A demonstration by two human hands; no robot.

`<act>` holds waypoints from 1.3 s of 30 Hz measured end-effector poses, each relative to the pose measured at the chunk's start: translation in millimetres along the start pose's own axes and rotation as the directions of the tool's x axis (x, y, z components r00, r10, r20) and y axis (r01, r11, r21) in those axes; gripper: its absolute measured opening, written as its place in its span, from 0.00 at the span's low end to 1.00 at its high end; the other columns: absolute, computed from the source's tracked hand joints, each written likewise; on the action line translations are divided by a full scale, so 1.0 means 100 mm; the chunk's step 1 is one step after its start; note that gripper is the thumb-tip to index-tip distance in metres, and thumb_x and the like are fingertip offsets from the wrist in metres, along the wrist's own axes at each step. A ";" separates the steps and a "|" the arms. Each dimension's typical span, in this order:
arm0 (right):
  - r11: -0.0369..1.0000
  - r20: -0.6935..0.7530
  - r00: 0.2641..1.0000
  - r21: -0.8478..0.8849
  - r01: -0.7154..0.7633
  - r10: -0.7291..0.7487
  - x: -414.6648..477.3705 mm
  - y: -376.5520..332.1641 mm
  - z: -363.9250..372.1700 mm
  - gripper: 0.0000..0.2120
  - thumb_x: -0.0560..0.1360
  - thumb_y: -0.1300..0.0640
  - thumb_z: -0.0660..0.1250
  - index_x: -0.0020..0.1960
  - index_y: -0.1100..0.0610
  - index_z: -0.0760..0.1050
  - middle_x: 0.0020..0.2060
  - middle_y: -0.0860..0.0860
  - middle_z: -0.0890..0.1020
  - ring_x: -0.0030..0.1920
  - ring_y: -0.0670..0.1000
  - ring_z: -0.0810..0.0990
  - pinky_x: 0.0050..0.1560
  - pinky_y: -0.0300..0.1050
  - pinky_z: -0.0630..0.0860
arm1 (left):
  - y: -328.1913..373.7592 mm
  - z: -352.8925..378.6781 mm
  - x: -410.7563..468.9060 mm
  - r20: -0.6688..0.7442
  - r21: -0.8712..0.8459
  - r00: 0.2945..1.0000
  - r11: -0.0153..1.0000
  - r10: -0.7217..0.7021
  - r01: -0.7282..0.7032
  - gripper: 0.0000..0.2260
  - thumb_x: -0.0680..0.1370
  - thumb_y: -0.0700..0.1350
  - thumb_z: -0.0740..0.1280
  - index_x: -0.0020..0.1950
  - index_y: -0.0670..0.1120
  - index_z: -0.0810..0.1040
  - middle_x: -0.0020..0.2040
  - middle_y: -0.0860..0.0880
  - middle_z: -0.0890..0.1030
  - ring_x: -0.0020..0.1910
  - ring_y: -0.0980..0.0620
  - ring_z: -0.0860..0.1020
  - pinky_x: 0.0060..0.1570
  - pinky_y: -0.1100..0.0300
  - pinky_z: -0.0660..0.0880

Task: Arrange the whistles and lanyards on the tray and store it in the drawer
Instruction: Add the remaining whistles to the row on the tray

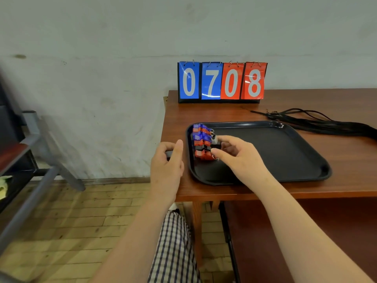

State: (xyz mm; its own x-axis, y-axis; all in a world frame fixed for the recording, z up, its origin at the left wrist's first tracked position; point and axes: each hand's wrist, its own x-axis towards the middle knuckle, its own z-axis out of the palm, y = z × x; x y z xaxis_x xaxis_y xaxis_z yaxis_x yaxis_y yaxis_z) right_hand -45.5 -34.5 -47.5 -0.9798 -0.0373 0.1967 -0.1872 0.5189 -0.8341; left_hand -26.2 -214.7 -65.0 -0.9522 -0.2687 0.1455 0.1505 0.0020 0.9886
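Whistles [201, 139], glossy plastic, blue, red, black: a column at the left end of a black rounded tray [285, 156]. Right hand [240, 158] pinches grey whistle [214, 139] beside them. Left hand [167, 166] curls round small grey object [169, 153]. Black cord lanyards [326, 124] lie on wooden table [336, 186], behind the tray.

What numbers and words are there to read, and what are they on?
"0 7": on the two blue cards of the scoreboard.
"0 8": on its two red cards.
On the whistles and the tray I can see no writing.
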 end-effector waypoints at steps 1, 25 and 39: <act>1.000 0.008 1.000 -0.012 0.006 -0.006 0.01 0.02 0.01 0.16 0.74 0.50 0.72 0.61 0.47 0.77 0.49 0.44 0.80 0.50 0.41 0.78 0.50 0.35 0.75 | 0.00 -0.01 0.01 -0.003 -0.016 1.000 1.000 -0.005 0.005 0.13 0.82 0.53 0.62 0.51 0.42 0.74 0.27 0.54 0.69 0.25 0.55 0.66 0.26 0.62 0.65; 0.966 0.063 0.988 -0.208 0.154 -0.144 -0.03 0.15 0.09 0.12 0.70 0.53 0.77 0.51 0.47 0.80 0.45 0.42 0.80 0.46 0.40 0.78 0.42 0.30 0.71 | 0.00 -0.04 0.05 -0.008 -0.207 0.997 0.975 -0.082 0.079 0.09 0.83 0.51 0.62 0.51 0.46 0.73 0.30 0.52 0.71 0.26 0.54 0.65 0.26 0.62 0.62; 0.951 0.034 0.985 -0.258 0.170 -0.167 -0.02 0.14 0.10 0.11 0.70 0.54 0.76 0.51 0.48 0.80 0.47 0.43 0.80 0.48 0.42 0.78 0.49 0.34 0.74 | 0.01 -0.05 0.03 0.026 -0.224 0.997 0.972 -0.068 0.073 0.08 0.84 0.46 0.57 0.50 0.46 0.73 0.35 0.50 0.72 0.30 0.54 0.68 0.28 0.63 0.64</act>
State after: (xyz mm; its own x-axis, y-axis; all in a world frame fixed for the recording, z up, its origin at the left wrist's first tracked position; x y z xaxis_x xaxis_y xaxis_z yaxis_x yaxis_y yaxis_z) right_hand -47.2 -35.4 -64.8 -0.9366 -0.1524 0.3157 -0.3263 0.7076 -0.6267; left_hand -27.9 -220.6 -63.9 -0.9669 -0.2428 0.0784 0.1368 -0.2338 0.9626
